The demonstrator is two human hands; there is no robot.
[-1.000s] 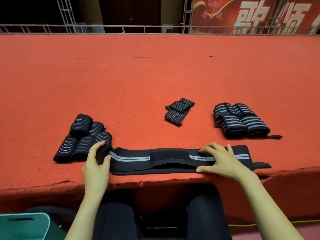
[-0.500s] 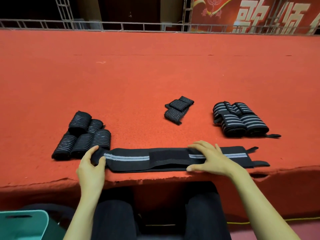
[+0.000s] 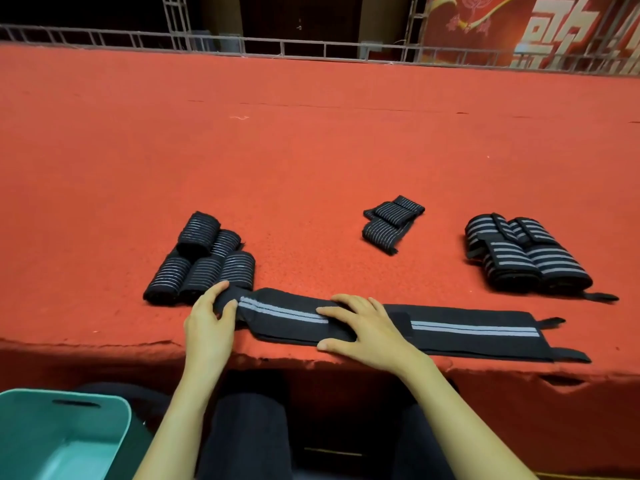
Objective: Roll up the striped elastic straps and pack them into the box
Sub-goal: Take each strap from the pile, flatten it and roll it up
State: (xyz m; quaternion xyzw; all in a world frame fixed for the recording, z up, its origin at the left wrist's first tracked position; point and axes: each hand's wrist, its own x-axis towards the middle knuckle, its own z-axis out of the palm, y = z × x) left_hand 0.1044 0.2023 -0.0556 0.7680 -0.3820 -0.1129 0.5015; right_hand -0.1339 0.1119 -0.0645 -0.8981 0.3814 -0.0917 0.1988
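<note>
Left hand (image 3: 211, 320) grips the rolled end of a flat strap (image 3: 467, 329) on red carpet (image 3: 311, 150); right hand (image 3: 370, 329) presses it with straight fingers.

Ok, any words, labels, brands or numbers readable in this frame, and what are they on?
"歌": probably, its top is cut off by the frame; a large white character on the red banner at top right.
A second white character at the banner's right edge: too cropped to read.
No print shows on the flat strap, the rolled straps or the teal box.
</note>
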